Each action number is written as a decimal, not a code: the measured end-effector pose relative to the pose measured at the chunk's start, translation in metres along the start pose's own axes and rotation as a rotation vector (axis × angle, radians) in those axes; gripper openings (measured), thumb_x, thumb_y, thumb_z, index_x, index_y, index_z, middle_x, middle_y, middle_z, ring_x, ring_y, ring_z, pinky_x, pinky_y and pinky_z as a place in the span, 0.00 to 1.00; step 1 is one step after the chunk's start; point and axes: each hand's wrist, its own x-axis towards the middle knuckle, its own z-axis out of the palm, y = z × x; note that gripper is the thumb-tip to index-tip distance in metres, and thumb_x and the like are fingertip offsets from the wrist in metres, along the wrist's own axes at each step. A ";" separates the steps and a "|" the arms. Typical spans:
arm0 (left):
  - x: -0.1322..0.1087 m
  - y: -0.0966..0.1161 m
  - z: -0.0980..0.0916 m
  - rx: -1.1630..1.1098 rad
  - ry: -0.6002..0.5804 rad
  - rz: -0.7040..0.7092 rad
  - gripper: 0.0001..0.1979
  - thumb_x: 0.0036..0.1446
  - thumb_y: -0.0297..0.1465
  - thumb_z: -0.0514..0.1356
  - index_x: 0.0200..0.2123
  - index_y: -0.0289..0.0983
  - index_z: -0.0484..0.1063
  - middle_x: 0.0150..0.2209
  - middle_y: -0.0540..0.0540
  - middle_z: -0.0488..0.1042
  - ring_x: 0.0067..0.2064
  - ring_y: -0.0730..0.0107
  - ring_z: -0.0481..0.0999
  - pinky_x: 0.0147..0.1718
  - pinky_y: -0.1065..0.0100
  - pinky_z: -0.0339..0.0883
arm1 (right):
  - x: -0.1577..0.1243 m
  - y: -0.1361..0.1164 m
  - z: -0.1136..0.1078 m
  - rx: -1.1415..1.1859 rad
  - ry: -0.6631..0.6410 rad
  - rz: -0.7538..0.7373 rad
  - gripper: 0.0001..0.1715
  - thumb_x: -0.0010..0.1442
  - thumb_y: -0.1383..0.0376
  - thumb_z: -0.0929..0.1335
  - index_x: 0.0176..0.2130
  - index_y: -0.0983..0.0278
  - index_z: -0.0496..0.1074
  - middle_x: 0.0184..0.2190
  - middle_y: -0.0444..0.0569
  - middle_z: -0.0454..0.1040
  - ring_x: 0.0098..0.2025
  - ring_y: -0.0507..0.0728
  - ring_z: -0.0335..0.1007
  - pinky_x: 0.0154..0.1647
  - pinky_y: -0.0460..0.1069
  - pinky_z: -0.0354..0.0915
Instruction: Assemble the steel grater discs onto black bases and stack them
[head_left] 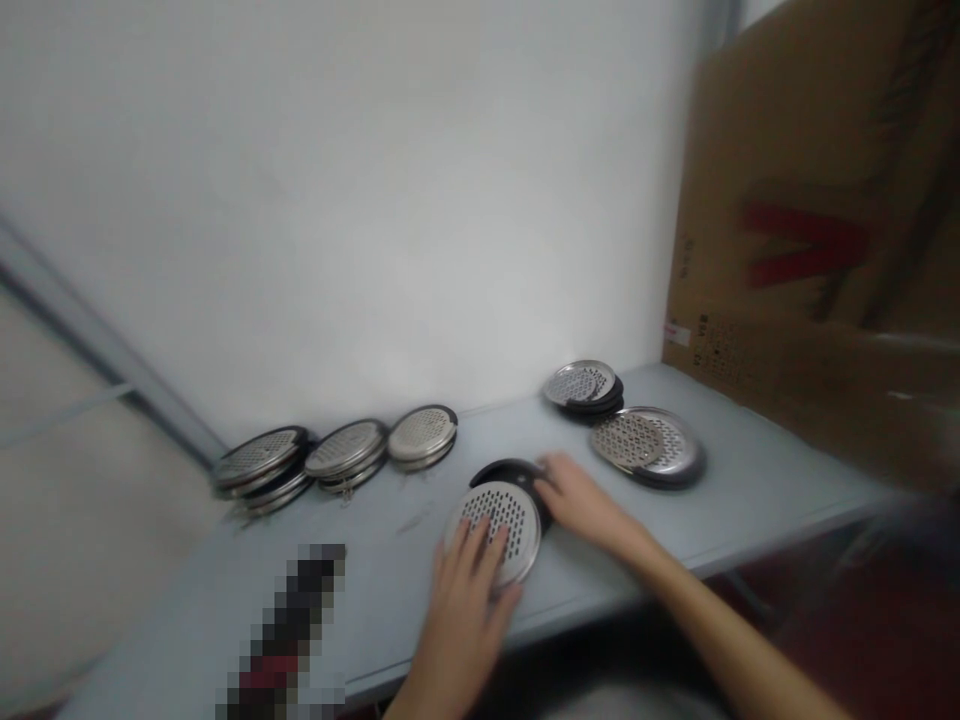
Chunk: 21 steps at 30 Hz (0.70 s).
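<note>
The left grip [465,610] is spread, its fingers set apart across the perforated face of a stainless steel disc [499,525]; no pinch is evident. The right grip [581,500] has its fingers close together at the far edge of the disc, against a black-rimmed piece [506,472] lying partly beneath it; whether it pinches that rim cannot be determined from this view. The step in hand is two-handed work on this one disc and its black-rimmed piece, which sit tilted together near the front edge of the grey desk [757,450].

Three stacks of similar discs [346,448] stand in a row along the wall side of the desk. Further right are a smaller stack [583,385] and a steel disc on a black backing [649,442]. A cardboard sheet [810,200] leans at the right end. A pixelated object [289,630] in the foreground cannot be identified.
</note>
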 end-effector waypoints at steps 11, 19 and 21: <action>0.052 -0.008 -0.003 -0.161 -0.147 0.003 0.30 0.61 0.33 0.66 0.65 0.45 0.66 0.68 0.38 0.65 0.70 0.47 0.61 0.65 0.35 0.54 | 0.009 0.005 0.009 0.020 0.002 0.012 0.21 0.69 0.69 0.59 0.54 0.68 0.74 0.52 0.58 0.75 0.55 0.59 0.70 0.58 0.51 0.60; 0.059 -0.013 0.003 -0.123 -0.145 0.076 0.31 0.62 0.34 0.65 0.66 0.45 0.64 0.68 0.39 0.64 0.70 0.47 0.60 0.65 0.36 0.54 | 0.010 0.005 0.011 0.029 0.017 0.049 0.19 0.69 0.68 0.59 0.51 0.69 0.74 0.50 0.59 0.75 0.54 0.59 0.70 0.59 0.52 0.59; 0.058 -0.013 0.000 -0.131 -0.162 0.078 0.30 0.62 0.33 0.65 0.67 0.45 0.63 0.69 0.39 0.63 0.70 0.48 0.59 0.66 0.36 0.53 | 0.011 0.006 0.009 0.045 0.017 0.051 0.19 0.70 0.66 0.59 0.51 0.69 0.75 0.50 0.59 0.75 0.54 0.60 0.70 0.59 0.52 0.60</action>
